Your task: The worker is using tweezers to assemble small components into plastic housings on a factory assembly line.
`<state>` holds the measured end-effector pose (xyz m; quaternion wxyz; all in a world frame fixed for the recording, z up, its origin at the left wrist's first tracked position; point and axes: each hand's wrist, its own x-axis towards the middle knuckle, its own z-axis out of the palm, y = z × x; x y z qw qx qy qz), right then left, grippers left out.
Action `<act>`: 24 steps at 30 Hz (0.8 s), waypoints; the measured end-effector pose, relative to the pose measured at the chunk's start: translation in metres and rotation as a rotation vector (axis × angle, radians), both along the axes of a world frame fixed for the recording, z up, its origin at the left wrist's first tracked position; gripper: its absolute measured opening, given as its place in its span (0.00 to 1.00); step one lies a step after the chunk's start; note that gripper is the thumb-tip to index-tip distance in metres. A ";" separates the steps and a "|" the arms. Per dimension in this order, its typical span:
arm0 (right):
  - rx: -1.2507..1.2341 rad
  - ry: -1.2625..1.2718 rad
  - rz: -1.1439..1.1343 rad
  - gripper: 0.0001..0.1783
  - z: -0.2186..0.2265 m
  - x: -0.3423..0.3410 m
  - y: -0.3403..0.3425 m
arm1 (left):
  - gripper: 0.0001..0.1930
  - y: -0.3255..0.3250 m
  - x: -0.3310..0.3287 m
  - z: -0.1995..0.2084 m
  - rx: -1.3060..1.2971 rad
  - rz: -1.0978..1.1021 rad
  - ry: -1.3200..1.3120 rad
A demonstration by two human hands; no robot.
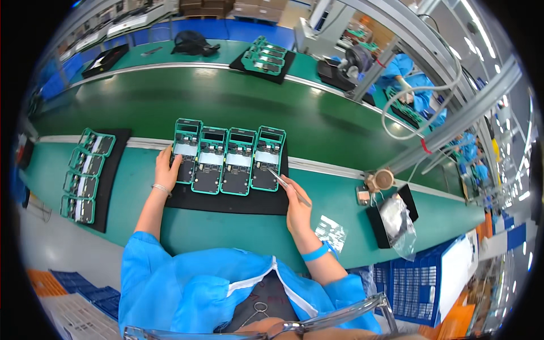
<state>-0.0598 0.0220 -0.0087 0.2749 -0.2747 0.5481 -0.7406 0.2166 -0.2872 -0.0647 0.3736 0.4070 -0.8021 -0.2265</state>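
Observation:
Several teal-framed circuit boards (226, 161) lie side by side on a black mat (226, 201) before me. My left hand (166, 168) rests flat on the lower left corner of the leftmost board (186, 152). My right hand (297, 207) grips metal tweezers (286, 185), whose tip touches the lower right of the rightmost board (267, 158). A blue band circles my right wrist, a thin bracelet my left. Both arms wear blue sleeves.
A second black mat (110, 187) with several more teal boards lies at the left. A green conveyor belt (226, 102) runs behind. A small black tray with a plastic bag (396, 218), a tape roll (383, 179) and a blue crate (419, 283) are at my right. Another worker in blue (413, 79) sits across.

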 end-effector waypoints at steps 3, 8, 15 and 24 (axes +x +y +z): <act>-0.039 -0.012 0.010 0.20 -0.004 -0.006 -0.001 | 0.25 -0.002 -0.009 -0.002 -0.103 0.025 -0.084; -0.060 -0.081 0.001 0.21 -0.006 -0.006 0.015 | 0.24 0.014 -0.005 -0.012 -0.122 0.018 -0.086; -0.009 -0.164 0.030 0.21 -0.003 0.018 0.075 | 0.22 0.062 0.023 0.011 -0.054 -0.067 -0.137; 0.395 0.432 -0.267 0.13 0.027 -0.051 0.205 | 0.26 0.237 -0.124 0.121 -0.174 -1.086 -0.052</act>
